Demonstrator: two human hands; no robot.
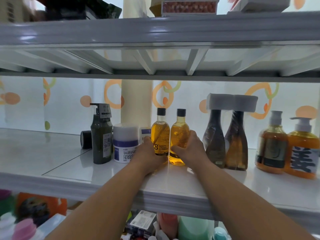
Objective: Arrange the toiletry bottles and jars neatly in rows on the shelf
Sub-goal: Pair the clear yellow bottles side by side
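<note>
Two amber shampoo bottles with black caps stand side by side at the middle of the white shelf (69, 163). My left hand (147, 153) grips the left amber bottle (160, 130) low on its body. My right hand (190, 149) wraps the right amber bottle (180, 132). The two bottles touch. Left of them stand a white jar with a purple label (125, 142) and a dark green pump bottle (101, 137). To the right are two dark brown bottles (225, 142) wrapped together under a white block, and two orange pump bottles (287, 146).
A black-capped item (86, 139) lies on its side behind the green bottle. A small white box (145, 131) sits behind the jar. A cream post (136, 101) rises at the back. The upper shelf (155, 32) hangs close overhead. Clutter fills the level below.
</note>
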